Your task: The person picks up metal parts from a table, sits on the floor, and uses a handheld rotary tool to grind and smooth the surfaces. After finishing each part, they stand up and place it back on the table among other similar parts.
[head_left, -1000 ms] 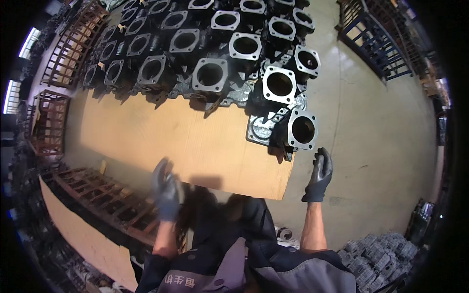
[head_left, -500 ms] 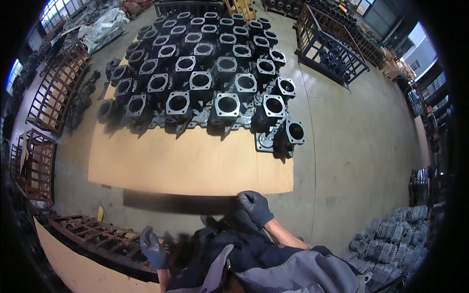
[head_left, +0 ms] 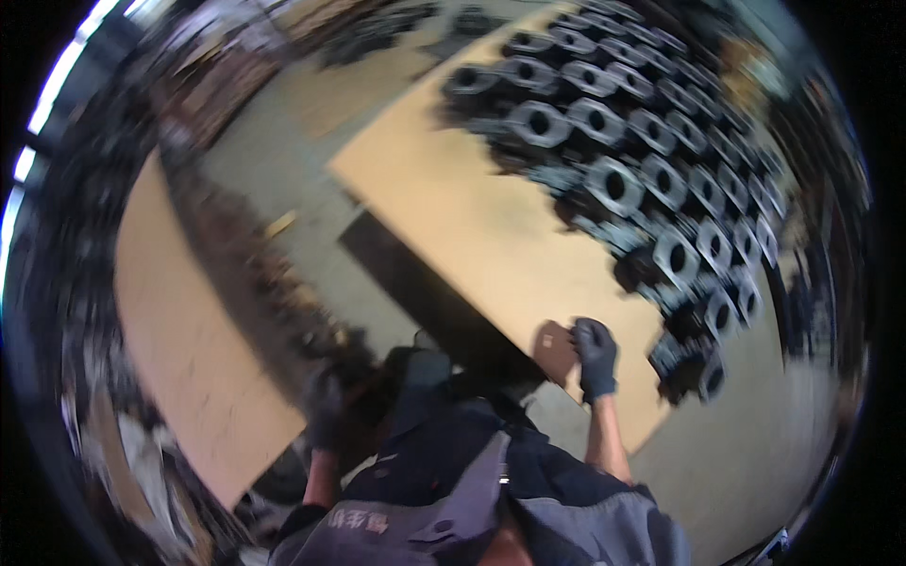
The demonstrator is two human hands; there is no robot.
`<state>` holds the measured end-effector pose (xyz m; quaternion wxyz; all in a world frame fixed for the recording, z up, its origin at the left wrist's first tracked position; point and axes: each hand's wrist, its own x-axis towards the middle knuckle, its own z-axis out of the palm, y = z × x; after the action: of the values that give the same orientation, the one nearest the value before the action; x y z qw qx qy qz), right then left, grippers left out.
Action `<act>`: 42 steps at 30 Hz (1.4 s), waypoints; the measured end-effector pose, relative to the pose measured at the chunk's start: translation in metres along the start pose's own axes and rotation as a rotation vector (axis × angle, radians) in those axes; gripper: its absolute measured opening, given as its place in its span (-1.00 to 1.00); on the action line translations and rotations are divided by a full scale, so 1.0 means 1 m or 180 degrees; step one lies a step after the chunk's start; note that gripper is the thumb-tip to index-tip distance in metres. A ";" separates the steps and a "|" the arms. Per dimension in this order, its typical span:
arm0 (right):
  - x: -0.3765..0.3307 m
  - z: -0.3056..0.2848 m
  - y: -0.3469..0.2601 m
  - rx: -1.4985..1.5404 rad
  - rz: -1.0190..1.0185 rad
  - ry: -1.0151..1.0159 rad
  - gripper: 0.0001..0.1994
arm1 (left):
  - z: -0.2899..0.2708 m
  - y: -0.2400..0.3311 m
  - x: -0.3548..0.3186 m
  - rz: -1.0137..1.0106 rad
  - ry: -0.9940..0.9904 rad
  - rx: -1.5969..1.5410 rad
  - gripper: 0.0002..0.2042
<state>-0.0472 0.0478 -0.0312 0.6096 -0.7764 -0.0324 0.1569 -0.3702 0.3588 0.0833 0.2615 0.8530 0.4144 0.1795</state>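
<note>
My right hand point(head_left: 595, 357), in a dark grey glove, is closed at the edge of a flat, rounded reddish-brown piece point(head_left: 555, 351). I cannot make out what kind of thing it is. Both are over the near edge of a cardboard-covered surface point(head_left: 444, 198). Black metal castings point(head_left: 615, 187) with square silver flanges and round bores stand on that surface in rows, to the right and far side. Lower left, my gloved left hand point(head_left: 326, 406) hangs by a rusty rack; motion smears its fingers.
A second cardboard sheet point(head_left: 193, 330) lies at the left, beside the rusty rack with small parts point(head_left: 293, 292). A small yellow piece point(head_left: 280, 224) rests near the rack. The dark side point(head_left: 444, 297) of the cardboard-covered surface faces me.
My view has swung left, so the castings now sit to the right. My right hand has moved over the cardboard edge, and the brown piece has come into view beside it.
</note>
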 end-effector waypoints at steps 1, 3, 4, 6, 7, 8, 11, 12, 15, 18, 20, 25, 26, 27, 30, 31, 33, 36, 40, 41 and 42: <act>-0.003 0.015 -0.020 0.0236 0.0378 -0.0150 -0.76 | -0.008 -0.038 0.000 -0.0225 0.0054 -0.0278 -0.74; -0.001 0.035 -0.038 0.0197 0.0368 -0.0346 -0.74 | -0.023 -0.033 0.013 -0.0909 0.0079 -0.0477 -0.75; 0.000 0.054 -0.049 0.0065 0.0458 -0.0451 -0.75 | -0.030 -0.038 0.016 -0.0825 0.0368 -0.0354 -0.77; 0.006 0.093 -0.059 -0.0051 0.0425 -0.0626 -0.75 | -0.035 -0.064 0.027 -0.0516 0.0833 0.0016 -0.79; 0.009 0.115 -0.057 0.0078 0.0447 -0.0626 -0.71 | -0.036 -0.079 0.033 -0.0306 0.1018 0.0300 -0.80; 0.010 0.145 -0.071 -0.0065 0.0368 -0.0721 -0.73 | -0.041 -0.099 0.056 -0.0060 0.1197 0.0518 -0.82; 0.016 0.190 -0.077 -0.0637 0.0129 -0.1178 -0.78 | -0.052 -0.108 0.083 -0.0374 0.1052 0.0638 -0.83; 0.016 0.206 -0.083 -0.0952 -0.0025 -0.1220 -0.77 | -0.056 -0.114 0.102 -0.0363 0.1124 0.0464 -0.85; 0.021 0.240 -0.101 -0.1567 -0.0298 -0.1363 -0.76 | -0.075 -0.107 0.161 -0.0894 0.0903 0.0148 -0.89; 0.027 0.259 -0.116 -0.1754 -0.0237 -0.1295 -0.76 | -0.085 -0.119 0.205 -0.0892 0.0986 0.0179 -0.87; 0.038 0.272 -0.120 -0.1687 -0.0181 -0.1170 -0.77 | -0.089 -0.143 0.225 -0.0907 0.0628 0.0381 -0.86; 0.086 0.329 -0.142 -0.1350 -0.0209 -0.0983 -0.78 | -0.089 -0.187 0.271 -0.0817 0.0577 0.0425 -0.87; 0.096 0.352 -0.152 -0.1223 -0.0215 -0.1084 -0.79 | -0.090 -0.199 0.271 -0.0781 0.0678 0.0389 -0.88; 0.110 0.370 -0.164 -0.1128 -0.0286 -0.1125 -0.80 | -0.087 -0.209 0.277 -0.0712 0.0804 0.0271 -0.89; 0.137 0.426 -0.197 -0.0786 -0.0502 -0.0950 -0.81 | -0.096 -0.242 0.301 -0.0356 0.0474 0.0810 -0.88; 0.148 0.448 -0.208 -0.0809 -0.0566 -0.0990 -0.81 | -0.098 -0.250 0.318 -0.0436 0.0502 0.0877 -0.88; 0.166 0.490 -0.225 -0.0865 -0.0687 -0.1001 -0.82 | -0.102 -0.270 0.356 -0.0541 0.0531 0.0979 -0.88; 0.191 0.556 -0.232 -0.1004 -0.0568 -0.1033 -0.80 | -0.099 -0.318 0.413 -0.0243 0.0415 0.1040 -0.87; 0.219 0.637 -0.231 -0.2234 -0.0746 -0.1066 -0.74 | -0.120 -0.352 0.505 -0.0466 0.0093 0.0720 -0.87; 0.218 0.659 -0.249 -0.2503 -0.0701 -0.1275 -0.74 | -0.131 -0.358 0.520 -0.0554 0.0055 0.0684 -0.87; 0.218 0.677 -0.262 -0.2370 -0.0463 -0.1464 -0.72 | -0.142 -0.366 0.530 -0.0711 -0.0019 0.0632 -0.85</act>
<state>0.0052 0.8010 0.0348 0.2747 -0.8836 -0.2761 0.2599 -0.3550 1.0162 0.0267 0.1954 0.8239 0.5216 0.1048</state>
